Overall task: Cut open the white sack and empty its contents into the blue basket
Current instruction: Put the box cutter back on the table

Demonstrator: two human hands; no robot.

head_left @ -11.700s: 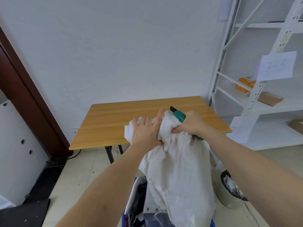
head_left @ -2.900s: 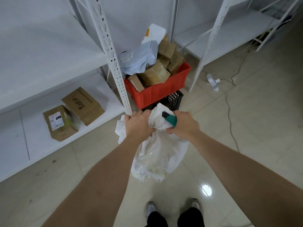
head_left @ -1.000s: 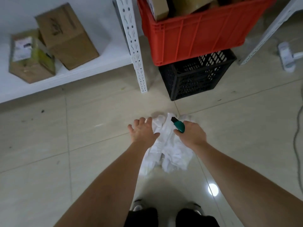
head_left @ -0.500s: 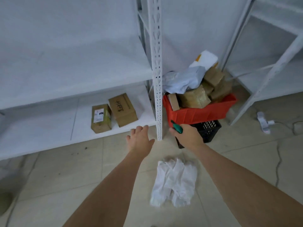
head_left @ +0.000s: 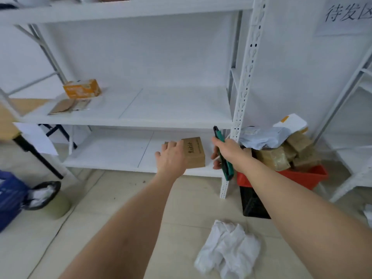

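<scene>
The white sack (head_left: pixel 227 250) lies crumpled and flat on the tiled floor at the lower right, with neither hand on it. My right hand (head_left: pixel 225 152) is raised in front of the white shelf post and grips a green utility knife (head_left: pixel 223 154), its blade end pointing up. My left hand (head_left: pixel 171 158) hangs open in the air with fingers apart, in front of a brown box (head_left: pixel 194 152) on the bottom shelf. The blue basket (head_left: pixel 9 202) shows only partly at the left edge.
A white metal shelf rack (head_left: pixel 241 87) fills the background. A red crate (head_left: pixel 291 178) piled with parcels sits on a black crate (head_left: pixel 253 202) at the right. A lined waste bin (head_left: pixel 48 198) stands beside the blue basket. A wooden table (head_left: pixel 8 117) pokes in at far left.
The sack was dropped on the floor and both hands rose away from it. The view has tilted up and left, bringing the blue basket and bin into sight.
</scene>
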